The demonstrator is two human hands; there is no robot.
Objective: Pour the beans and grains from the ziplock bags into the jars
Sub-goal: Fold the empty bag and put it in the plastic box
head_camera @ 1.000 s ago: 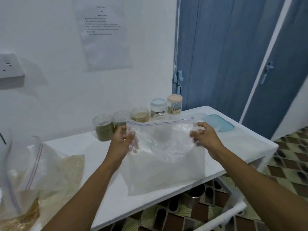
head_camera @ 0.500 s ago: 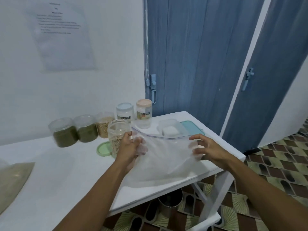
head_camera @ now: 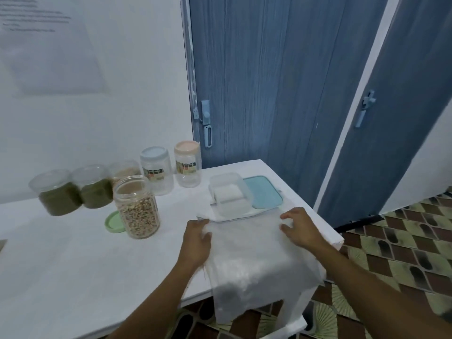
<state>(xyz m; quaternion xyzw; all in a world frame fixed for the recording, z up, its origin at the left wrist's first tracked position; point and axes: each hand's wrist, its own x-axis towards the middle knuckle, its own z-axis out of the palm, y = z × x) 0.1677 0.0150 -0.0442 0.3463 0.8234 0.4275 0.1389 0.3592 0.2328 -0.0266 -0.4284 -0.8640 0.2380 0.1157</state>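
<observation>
An empty clear ziplock bag (head_camera: 252, 255) lies flat on the right end of the white table (head_camera: 73, 270), and its lower part hangs over the front edge. My left hand (head_camera: 197, 237) holds the bag's upper left corner. My right hand (head_camera: 299, 227) holds the upper right corner with curled fingers. An open jar (head_camera: 137, 209) about two thirds full of tan beans stands left of the bag, with its green lid (head_camera: 113, 220) lying beside it.
Along the wall stand two jars of green grain (head_camera: 60, 193) (head_camera: 94, 188), a jar of pale grain (head_camera: 124, 171), and two lidded jars, one blue-capped (head_camera: 156, 172), one peach-capped (head_camera: 187, 167). A clear box (head_camera: 231, 194) and teal lid (head_camera: 265, 192) lie behind the bag. Blue doors stand behind the table.
Both hands have lowered the bag from upright in the air to flat on the table's right end. My view has swung right, so the filled bags at the left are out of sight.
</observation>
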